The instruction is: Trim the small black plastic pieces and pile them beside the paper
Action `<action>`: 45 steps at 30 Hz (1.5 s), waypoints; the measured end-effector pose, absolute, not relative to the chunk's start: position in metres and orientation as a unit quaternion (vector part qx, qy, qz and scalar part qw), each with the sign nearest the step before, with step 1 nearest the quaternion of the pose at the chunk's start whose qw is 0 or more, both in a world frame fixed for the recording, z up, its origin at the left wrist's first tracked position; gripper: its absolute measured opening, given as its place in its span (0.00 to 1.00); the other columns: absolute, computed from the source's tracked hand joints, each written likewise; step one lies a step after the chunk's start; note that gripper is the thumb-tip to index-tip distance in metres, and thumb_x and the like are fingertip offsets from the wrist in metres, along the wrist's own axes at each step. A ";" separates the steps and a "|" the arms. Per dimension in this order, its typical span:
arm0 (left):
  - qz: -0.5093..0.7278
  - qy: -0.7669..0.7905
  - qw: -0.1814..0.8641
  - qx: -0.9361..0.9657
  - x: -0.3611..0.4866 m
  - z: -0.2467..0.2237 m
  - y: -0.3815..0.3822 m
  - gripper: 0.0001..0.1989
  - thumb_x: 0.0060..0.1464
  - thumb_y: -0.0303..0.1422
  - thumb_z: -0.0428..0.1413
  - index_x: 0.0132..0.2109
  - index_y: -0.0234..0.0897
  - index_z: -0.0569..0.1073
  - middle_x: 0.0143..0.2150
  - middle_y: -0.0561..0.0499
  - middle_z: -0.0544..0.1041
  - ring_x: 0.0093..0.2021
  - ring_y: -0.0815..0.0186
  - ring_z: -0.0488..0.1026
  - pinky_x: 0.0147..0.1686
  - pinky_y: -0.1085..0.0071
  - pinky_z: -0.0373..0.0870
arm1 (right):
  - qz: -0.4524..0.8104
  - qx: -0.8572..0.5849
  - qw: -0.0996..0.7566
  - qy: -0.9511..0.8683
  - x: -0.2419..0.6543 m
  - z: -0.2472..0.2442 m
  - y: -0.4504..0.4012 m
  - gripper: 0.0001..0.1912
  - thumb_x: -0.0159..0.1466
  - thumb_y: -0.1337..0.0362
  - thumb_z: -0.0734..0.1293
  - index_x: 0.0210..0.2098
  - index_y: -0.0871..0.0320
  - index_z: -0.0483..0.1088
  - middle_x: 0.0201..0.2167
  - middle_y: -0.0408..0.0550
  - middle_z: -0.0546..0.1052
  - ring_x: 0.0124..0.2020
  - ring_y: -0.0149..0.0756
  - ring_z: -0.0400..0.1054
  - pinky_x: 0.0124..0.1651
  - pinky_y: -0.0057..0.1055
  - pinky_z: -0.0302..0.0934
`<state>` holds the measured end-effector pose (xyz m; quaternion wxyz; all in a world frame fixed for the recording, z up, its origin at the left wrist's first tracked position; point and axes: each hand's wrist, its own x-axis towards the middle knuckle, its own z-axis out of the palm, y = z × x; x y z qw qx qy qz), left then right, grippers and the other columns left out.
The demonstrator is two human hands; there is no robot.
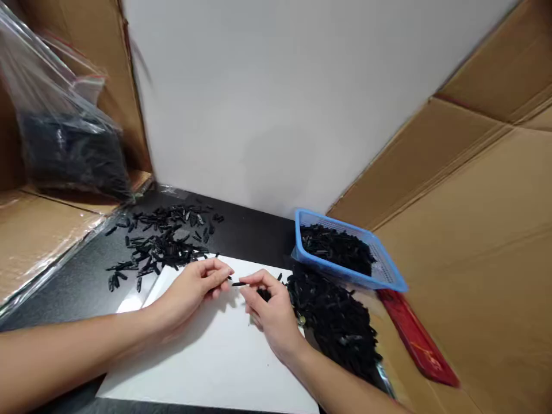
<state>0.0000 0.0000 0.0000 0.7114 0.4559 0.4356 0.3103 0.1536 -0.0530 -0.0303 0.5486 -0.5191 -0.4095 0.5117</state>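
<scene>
Over a white sheet (207, 362), my right hand (273, 305) pinches a small, slim black piece (238, 283) between thumb and forefinger, its free end pointing left. My left hand (198, 290) faces it closely, fingers closed in a pinch; a dark tip shows at the thumb, and the rest of what it holds is hidden. Similar black pieces (166, 247) lie scattered on the dark tabletop beyond my left hand. Right of my right hand is a dense heap of black pieces (340, 322). A few dark pieces also show behind my right fingers.
A blue plastic basket (349, 227) holding black pieces stands at the back right, beside the heap. Near it lies a red, flat object (418, 339). A clear bag of dark contents (73, 149) is at the left. Cardboard (474, 230) and a white wall (276, 103) border the workspace.
</scene>
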 end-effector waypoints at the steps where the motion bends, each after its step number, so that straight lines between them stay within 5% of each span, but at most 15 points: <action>1: 0.314 0.432 0.720 0.444 0.000 0.001 0.000 0.11 0.51 0.39 0.60 0.33 0.34 0.73 0.26 0.56 0.71 0.26 0.73 0.59 0.29 0.76 0.55 | 0.508 -0.517 0.549 -0.415 0.155 -0.030 -0.053 0.06 0.57 0.62 0.70 0.33 0.57 0.72 0.18 0.36 0.67 0.12 0.20 0.47 0.12 0.19 0.39; 10: 0.309 0.415 0.721 0.460 0.003 0.002 0.000 0.10 0.51 0.37 0.60 0.39 0.37 0.73 0.19 0.61 0.65 0.26 0.72 0.60 0.30 0.76 0.55 | 0.529 -0.494 0.547 -0.421 0.161 -0.033 -0.053 0.09 0.57 0.60 0.71 0.34 0.58 0.72 0.19 0.37 0.67 0.12 0.19 0.46 0.12 0.19 0.38; 17: 0.301 0.426 0.716 0.465 0.006 0.003 0.000 0.11 0.47 0.36 0.62 0.35 0.34 0.72 0.29 0.55 0.75 0.26 0.74 0.59 0.29 0.76 0.55 | 0.645 -0.381 0.572 -0.335 0.165 -0.026 -0.050 0.11 0.59 0.59 0.69 0.32 0.55 0.62 0.15 0.35 0.69 0.11 0.19 0.42 0.13 0.17 0.35; 25: 0.292 0.421 0.726 0.458 0.005 0.009 -0.004 0.08 0.50 0.35 0.59 0.32 0.36 0.69 0.28 0.56 0.76 0.26 0.73 0.59 0.28 0.76 0.54 | 0.558 -0.445 0.571 -0.406 0.164 -0.036 -0.052 0.10 0.59 0.60 0.69 0.35 0.57 0.65 0.17 0.34 0.68 0.12 0.18 0.44 0.13 0.18 0.39; 32: 0.240 0.409 0.723 0.502 0.007 0.012 -0.004 0.10 0.49 0.38 0.59 0.32 0.35 0.76 0.26 0.54 0.73 0.26 0.71 0.58 0.27 0.75 0.52 | 0.481 -0.489 0.561 -0.462 0.164 -0.034 -0.055 0.06 0.61 0.61 0.67 0.35 0.56 0.66 0.20 0.36 0.68 0.13 0.20 0.46 0.13 0.19 0.41; 45: 0.238 0.392 0.712 0.532 0.007 0.010 -0.004 0.12 0.50 0.39 0.59 0.28 0.34 0.76 0.22 0.56 0.66 0.25 0.71 0.56 0.26 0.74 0.50 | 0.496 -0.487 0.555 -0.456 0.163 -0.035 -0.057 0.09 0.60 0.59 0.68 0.34 0.57 0.66 0.19 0.37 0.68 0.13 0.21 0.48 0.13 0.19 0.42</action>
